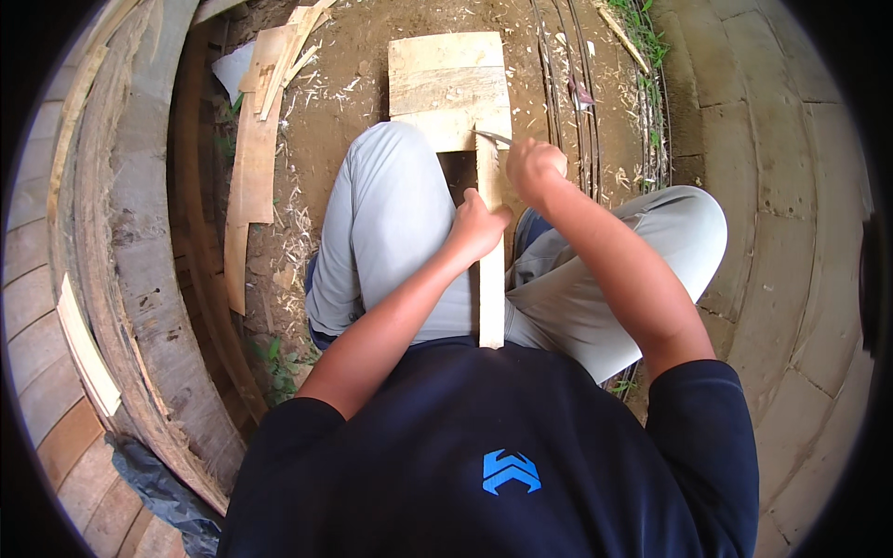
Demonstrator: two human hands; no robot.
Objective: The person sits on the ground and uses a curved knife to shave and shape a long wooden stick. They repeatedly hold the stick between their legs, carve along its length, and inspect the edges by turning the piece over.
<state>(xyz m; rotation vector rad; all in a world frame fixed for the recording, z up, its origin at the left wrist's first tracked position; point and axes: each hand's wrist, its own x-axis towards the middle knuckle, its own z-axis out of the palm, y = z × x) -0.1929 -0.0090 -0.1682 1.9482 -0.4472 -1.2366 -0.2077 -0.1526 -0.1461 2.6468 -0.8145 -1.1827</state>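
A narrow pale wooden strip runs from my waist, between my legs, to the near edge of a square wooden board. My left hand is closed around the strip near its middle. My right hand is closed on a knife, whose thin dark blade points left across the strip's far end. The fist hides the knife's handle. The strip's left edge looks rough and splintered near the blade. What supports the board from below is mostly hidden.
Thin wooden offcuts lie on the dirt at the left, beside a long thick plank. Dark thin rods run along the ground right of the board. Wood shavings are scattered about. Paving borders the right side.
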